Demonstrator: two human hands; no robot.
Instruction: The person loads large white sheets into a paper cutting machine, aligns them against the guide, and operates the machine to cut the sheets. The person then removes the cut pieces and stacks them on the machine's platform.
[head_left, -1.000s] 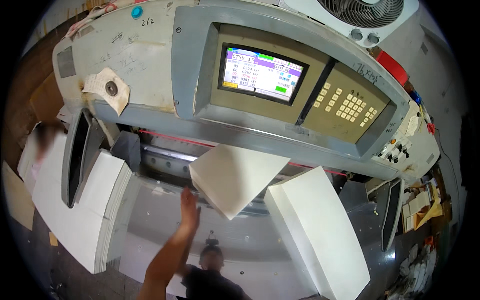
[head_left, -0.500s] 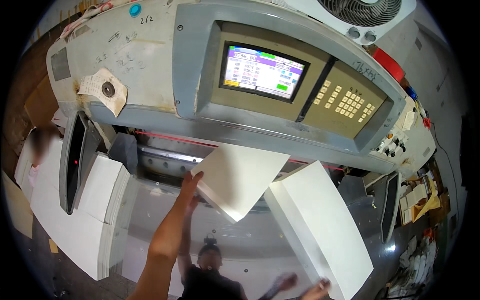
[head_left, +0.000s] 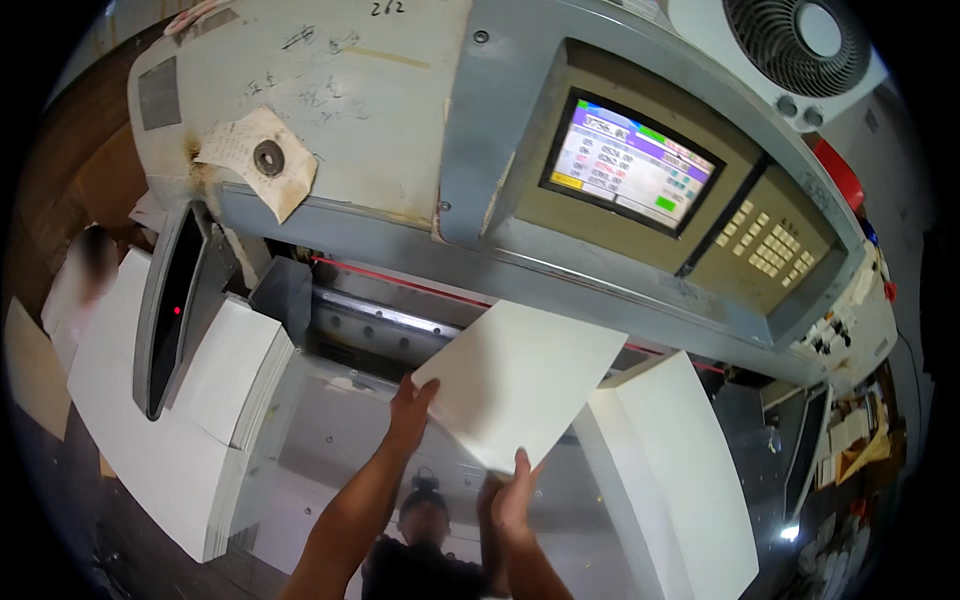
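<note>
Paper stack (head_left: 522, 380) lies askew below the screen (head_left: 632, 160). Left hand (head_left: 409, 412) touches its left corner; right hand (head_left: 514, 500) meets the corner farthest from the screen; grip closure cannot be told. Step appears to be two-handed positioning; next move calls for even pressure.

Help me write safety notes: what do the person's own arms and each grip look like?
The left grip and right grip are ungloved human hands; no sleeve or watch shows on either bare forearm. The glossy grey table reflects a dark top.
</note>
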